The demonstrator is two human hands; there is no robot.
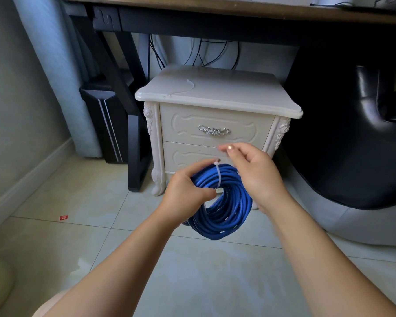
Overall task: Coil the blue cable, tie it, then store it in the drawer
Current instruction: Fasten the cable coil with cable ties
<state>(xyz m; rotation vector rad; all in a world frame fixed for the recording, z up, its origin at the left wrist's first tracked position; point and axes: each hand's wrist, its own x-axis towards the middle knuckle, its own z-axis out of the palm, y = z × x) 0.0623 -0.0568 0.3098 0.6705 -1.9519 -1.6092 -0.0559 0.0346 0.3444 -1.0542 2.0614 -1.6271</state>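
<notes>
- two hands hold the cable coil in mid-air before the cabinet.
- left hand: fingers curled round the coil's upper left.
- right hand: thumb and forefinger pinch the blurred tail of the tie round the coil.
- drawers: closed.

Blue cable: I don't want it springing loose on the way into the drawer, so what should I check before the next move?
1. Blue cable wound into a round coil: ok.
2. White tie wrapped round the coil's strands: ok.
3. Tie cinched tight: cannot tell; the right hand pinches at its tail, which is blurred.
4. Coil firmly held: ok; the left hand grips it beside the tie.
5. Drawer open to take the coil: not ok; the top drawer of the nightstand is shut, and the lower one, partly hidden by the hands, looks shut too.
</notes>
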